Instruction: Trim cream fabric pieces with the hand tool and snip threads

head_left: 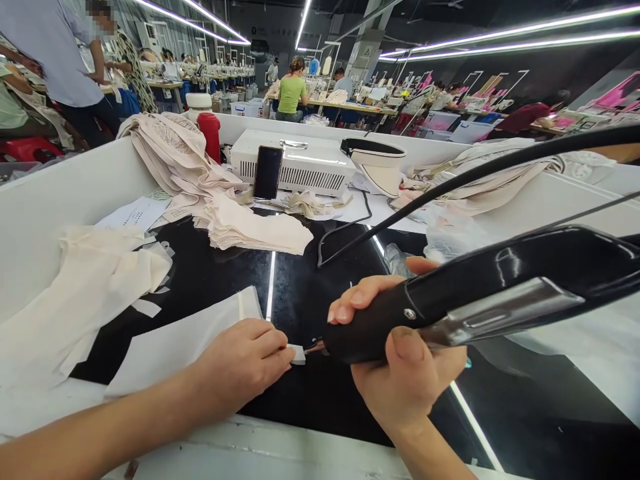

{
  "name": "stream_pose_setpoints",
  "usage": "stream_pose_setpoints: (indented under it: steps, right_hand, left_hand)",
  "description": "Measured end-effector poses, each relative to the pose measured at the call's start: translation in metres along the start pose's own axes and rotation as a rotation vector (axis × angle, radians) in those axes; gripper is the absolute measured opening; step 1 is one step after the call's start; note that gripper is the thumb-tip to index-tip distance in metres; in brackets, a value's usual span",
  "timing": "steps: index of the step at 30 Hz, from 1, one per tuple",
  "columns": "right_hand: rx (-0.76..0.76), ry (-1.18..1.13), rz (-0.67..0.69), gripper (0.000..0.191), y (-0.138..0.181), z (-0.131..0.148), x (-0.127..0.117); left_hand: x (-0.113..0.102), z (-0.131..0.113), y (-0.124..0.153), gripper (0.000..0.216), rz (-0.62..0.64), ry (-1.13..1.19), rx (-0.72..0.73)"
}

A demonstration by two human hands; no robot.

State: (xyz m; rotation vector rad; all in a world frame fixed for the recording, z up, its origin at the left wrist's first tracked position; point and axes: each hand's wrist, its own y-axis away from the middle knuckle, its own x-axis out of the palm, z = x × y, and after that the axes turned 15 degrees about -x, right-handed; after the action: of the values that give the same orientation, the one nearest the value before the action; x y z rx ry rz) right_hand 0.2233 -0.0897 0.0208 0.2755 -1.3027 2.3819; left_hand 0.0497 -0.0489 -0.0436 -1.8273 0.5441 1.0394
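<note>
My right hand (pixel 405 360) is closed round the black handle of a corded hand tool (pixel 480 293) with a metal trigger bar; its small metal tip points left and touches a little white fabric tab (pixel 299 353). My left hand (pixel 240 363) presses down with curled fingers, pinching that tab at the corner of a white fabric piece (pixel 180 343) lying on the black worktop (pixel 300 293).
Cream fabric pieces are stacked at the left (pixel 95 280) and centre (pixel 250 227), with a bigger pile (pixel 175 153) behind. A white machine box (pixel 300 167) has a phone (pixel 267 172) leaning on it. The tool's black cable (pixel 500 167) arcs overhead. Other people work at distant tables.
</note>
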Motion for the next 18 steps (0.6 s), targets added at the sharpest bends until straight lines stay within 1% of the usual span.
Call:
stream_pose_setpoints:
  steps: [4, 9, 14, 18]
  right_hand:
    - [-0.002, 0.021, 0.015, 0.044, -0.0004, 0.0020, -0.0013]
    - [-0.010, 0.013, 0.016, 0.044, -0.0007, 0.0011, -0.0013]
    - [-0.027, 0.041, 0.015, 0.045, -0.0020, -0.0001, -0.0003]
    - [-0.029, 0.037, 0.005, 0.043, -0.0015, -0.0004, 0.0003]
  left_hand:
    - [-0.0003, -0.0024, -0.0020, 0.021, -0.023, -0.009, -0.013]
    - [-0.0008, -0.0038, -0.0025, 0.021, -0.017, -0.016, -0.037]
    - [-0.0008, -0.0029, -0.0002, 0.019, 0.025, -0.022, -0.051]
    - [-0.0003, -0.0038, 0.0017, 0.019, 0.034, -0.031, -0.041]
